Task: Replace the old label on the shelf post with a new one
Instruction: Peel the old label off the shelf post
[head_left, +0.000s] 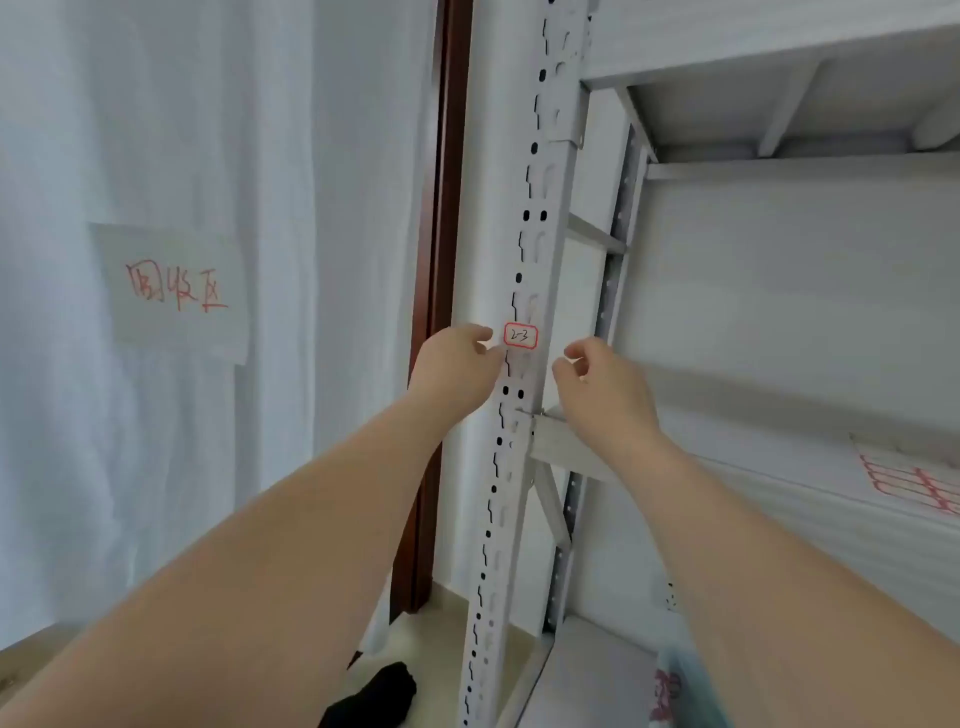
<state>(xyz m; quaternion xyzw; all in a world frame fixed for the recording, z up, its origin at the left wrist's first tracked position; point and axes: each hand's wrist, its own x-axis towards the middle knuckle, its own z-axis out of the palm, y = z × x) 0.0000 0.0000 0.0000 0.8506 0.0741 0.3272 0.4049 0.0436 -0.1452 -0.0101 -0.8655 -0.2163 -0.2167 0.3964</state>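
My hands flank red-bordered label (520, 336) on shelf post (535, 156), just above shelf (727, 470) front-left corner. Left hand (457, 366) curled at label's left edge, grip unclear; right hand (597, 376) loosely curled, apparently empty. Peeling step, likely; next: lift edge cleanly.

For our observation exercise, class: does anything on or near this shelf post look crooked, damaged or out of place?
Nothing clearly stands out. The label lies flat on the shelf post, roughly square to it. Only a dark object lies on the floor by the post's foot, too blurred to identify.
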